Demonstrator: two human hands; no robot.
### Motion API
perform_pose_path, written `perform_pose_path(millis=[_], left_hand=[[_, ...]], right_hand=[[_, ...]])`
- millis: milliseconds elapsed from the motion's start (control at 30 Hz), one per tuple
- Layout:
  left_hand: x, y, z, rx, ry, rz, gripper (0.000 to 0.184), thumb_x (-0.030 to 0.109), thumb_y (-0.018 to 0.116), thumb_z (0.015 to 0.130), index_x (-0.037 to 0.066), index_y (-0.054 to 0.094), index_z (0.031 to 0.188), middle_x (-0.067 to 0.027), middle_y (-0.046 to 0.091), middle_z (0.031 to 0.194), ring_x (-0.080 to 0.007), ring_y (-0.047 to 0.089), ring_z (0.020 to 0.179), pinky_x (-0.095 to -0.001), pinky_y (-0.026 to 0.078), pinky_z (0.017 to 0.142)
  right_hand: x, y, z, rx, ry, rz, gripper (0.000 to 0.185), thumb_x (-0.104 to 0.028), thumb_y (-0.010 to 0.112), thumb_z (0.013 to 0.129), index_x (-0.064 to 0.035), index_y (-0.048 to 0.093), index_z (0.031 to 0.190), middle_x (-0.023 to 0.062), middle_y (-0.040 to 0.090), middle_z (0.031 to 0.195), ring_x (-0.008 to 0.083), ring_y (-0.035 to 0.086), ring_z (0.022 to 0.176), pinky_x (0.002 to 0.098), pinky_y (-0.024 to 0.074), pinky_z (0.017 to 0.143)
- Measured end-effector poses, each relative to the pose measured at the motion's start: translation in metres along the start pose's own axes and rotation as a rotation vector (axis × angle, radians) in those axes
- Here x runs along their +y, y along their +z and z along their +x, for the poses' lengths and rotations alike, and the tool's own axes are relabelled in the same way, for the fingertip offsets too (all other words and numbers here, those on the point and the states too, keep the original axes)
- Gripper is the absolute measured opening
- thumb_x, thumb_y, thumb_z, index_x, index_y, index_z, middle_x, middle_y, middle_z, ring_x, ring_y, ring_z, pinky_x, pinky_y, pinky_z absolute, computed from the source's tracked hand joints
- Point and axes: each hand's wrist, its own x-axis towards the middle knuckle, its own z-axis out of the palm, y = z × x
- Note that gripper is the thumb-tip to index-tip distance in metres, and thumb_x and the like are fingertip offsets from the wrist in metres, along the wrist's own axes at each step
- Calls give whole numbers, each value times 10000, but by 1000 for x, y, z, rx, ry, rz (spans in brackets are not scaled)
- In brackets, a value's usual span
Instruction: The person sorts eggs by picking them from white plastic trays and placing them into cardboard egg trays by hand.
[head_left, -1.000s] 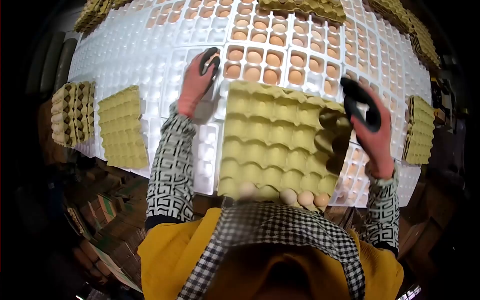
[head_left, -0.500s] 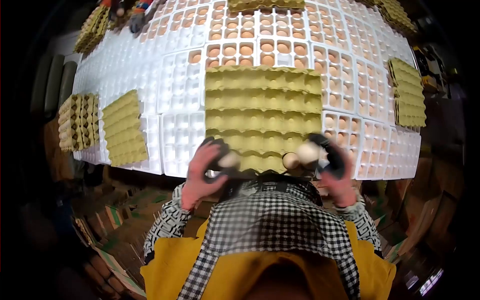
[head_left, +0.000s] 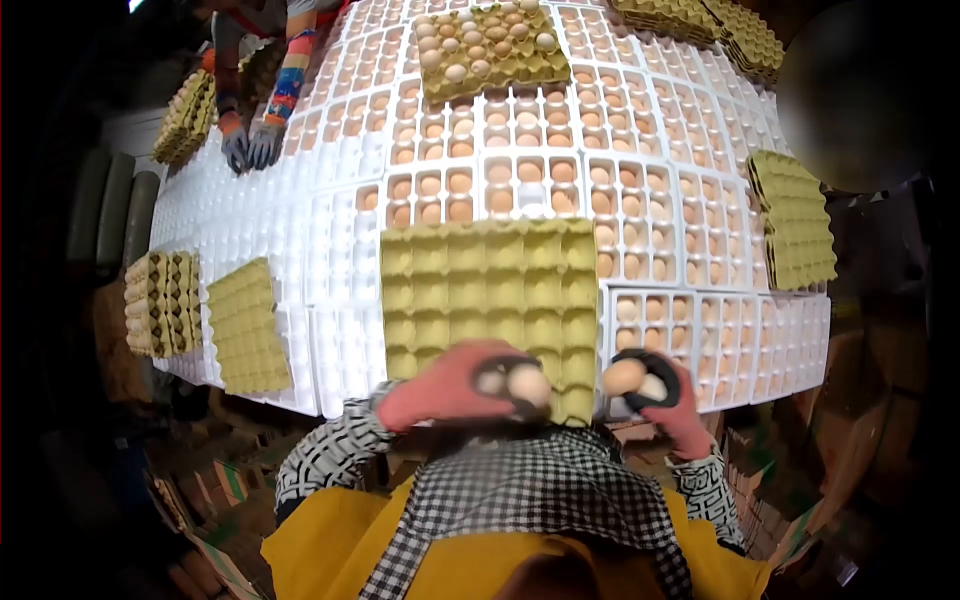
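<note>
- Front-row eggs on the central pulp tray (head_left: 488,282) 1 second ago no longer show there; lifting seems done.
- The left hand (head_left: 455,388), curled around 2 eggs (head_left: 528,387), has swung over that tray's front.
- The right hand (head_left: 673,397) cups 2 eggs (head_left: 624,376), just beside its right edge.
- A co-worker's 2 gloved hands (head_left: 264,146) now show, upper left.
- Counted: 4 eggs held.

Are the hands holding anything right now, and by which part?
Yes: the left hand holds two eggs, and the right hand two more eggs, apparently around their sides, though the exact contact points are hidden.
</note>
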Motion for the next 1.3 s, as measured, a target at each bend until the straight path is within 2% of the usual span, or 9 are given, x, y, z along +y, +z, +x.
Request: perform_pose_path(millis=[167, 333, 567, 700, 800, 967, 1067, 1167, 1300], left_hand=[[-21, -97, 112, 424, -67, 81, 560, 239, 769, 729, 50, 632, 1239, -116, 690, 1089, -223, 673, 961, -348, 521, 903], [-116, -105, 239, -81, 2, 953, 607, 460, 730, 734, 150, 622, 1245, -99, 674, 1146, -274, 632, 1058, -384, 497, 914], [-106, -143, 245, 243, -224, -322, 366, 206, 652, 916, 66, 637, 1253, -13, 648, 865, -102, 586, 683, -243, 502, 617], [-71, -134, 235, 117, -282, -126, 351, 211, 629, 919, 62, 639, 1236, -3, 621, 851, -102, 609, 707, -238, 499, 616], [-57, -125, 211, 186, -209, -540, 432, 168, 579, 899, 40, 568, 1312, -81, 623, 1120, -170, 624, 979, -335, 529, 843], [-19, -93, 164, 123, -27, -637, 507, 68, 529, 825, -62, 494, 1314, -179, 578, 1259, -313, 613, 1128, -409, 479, 1017], [23, -60, 126, 218, -87, -465, 417, 99, 611, 856, -5, 579, 1259, -96, 651, 1153, -162, 619, 1062, -280, 484, 905], [28, -24, 99, 266, -72, -511, 517, 55, 659, 819, -15, 535, 1317, -98, 615, 1227, -180, 602, 1100, -304, 504, 941], [28, 43, 82, 201, 145, -164, 571, 71, 732, 765, 6, 545, 1302, -123, 610, 1212, -254, 615, 1129, -362, 524, 947]], right_hand=[[6, -31, 117, 318, 46, 137, 437, -41, 717, 798, 25, 614, 1218, 40, 642, 1093, 105, 598, 889, 250, 498, 754], [-5, -16, 219, 283, -146, 222, 403, -87, 754, 823, -17, 639, 1202, 1, 640, 960, 27, 535, 775, 182, 418, 588], [41, -32, 220, 358, 33, 401, 338, -130, 627, 896, 14, 619, 1202, 13, 656, 905, 67, 571, 695, 228, 443, 605], [42, -45, 172, 378, 88, 188, 384, -81, 691, 835, 16, 619, 1200, 46, 669, 987, 100, 597, 803, 234, 477, 715], [65, -27, 114, 471, -65, -36, 485, -28, 742, 754, 12, 600, 1215, 92, 667, 1096, 187, 623, 950, 288, 497, 870], [117, 31, 88, 75, -129, -1214, 486, -140, 655, 757, -105, 605, 1239, 157, 546, 1303, 332, 534, 1130, 404, 447, 945], [109, 46, 70, 99, -118, -1092, 503, -129, 585, 781, -122, 582, 1284, 188, 435, 1399, 392, 428, 1217, 481, 339, 1034], [134, 53, 55, 83, -103, -1145, 606, -211, 600, 832, -119, 458, 1413, 218, 337, 1466, 493, 257, 1355, 602, 200, 1113], [139, 21, 26, 118, -205, -384, 660, -211, 642, 843, -59, 405, 1439, 177, 309, 1528, 375, 262, 1429, 479, 234, 1163]])
